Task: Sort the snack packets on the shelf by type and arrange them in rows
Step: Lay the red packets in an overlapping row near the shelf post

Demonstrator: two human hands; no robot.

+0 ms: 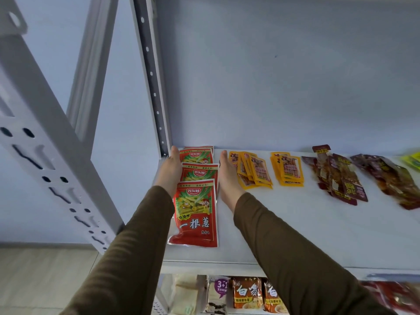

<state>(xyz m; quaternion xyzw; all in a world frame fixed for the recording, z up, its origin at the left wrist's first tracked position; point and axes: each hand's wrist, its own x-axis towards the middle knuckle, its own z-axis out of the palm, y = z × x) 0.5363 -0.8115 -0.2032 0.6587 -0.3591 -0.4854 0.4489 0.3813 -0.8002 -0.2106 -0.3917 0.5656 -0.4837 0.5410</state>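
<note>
The left hand [169, 170] and right hand [228, 178] stand edge-on with fingers straight, flanking the red scallion-snack packets [195, 198] at the white shelf's [295, 235] far-left end and gripping nothing, apparently squaring that overlapping row. Yellow packets [254, 171] and dark brown packets [338, 178] lie already grouped rightward.

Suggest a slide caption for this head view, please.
Left hand and right hand flank a row of red snack packets on the white shelf.
</note>
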